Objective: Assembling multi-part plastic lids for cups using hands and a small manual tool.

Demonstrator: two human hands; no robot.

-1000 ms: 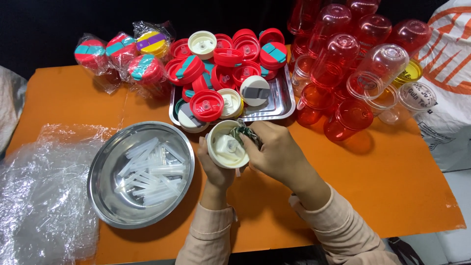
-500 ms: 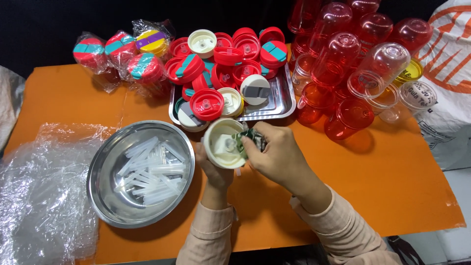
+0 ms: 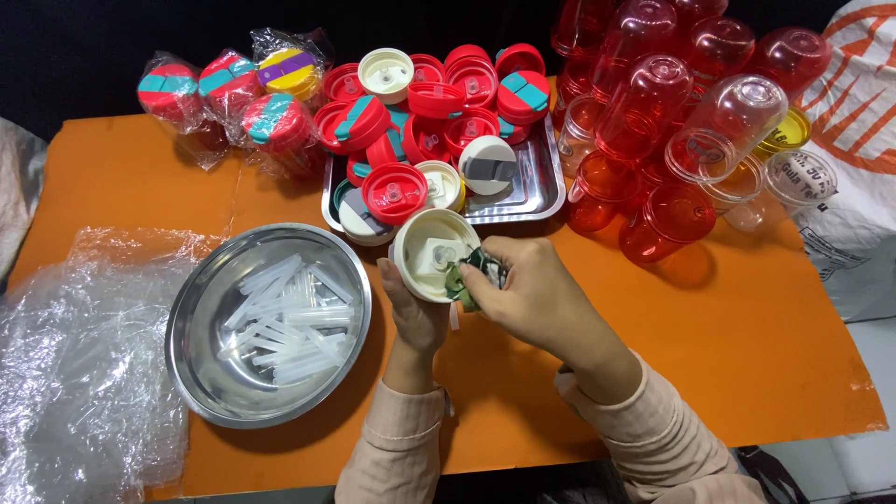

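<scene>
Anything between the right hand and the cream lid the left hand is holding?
Only the small green piece pinched in the right hand, pressed at the cream lid rim. Left hand cups the lid from below. Nothing else intervenes.

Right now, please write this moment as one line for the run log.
left hand: holds cream lid | right hand: presses green piece at lid rim | left: steel bowl of clear tubes
</scene>
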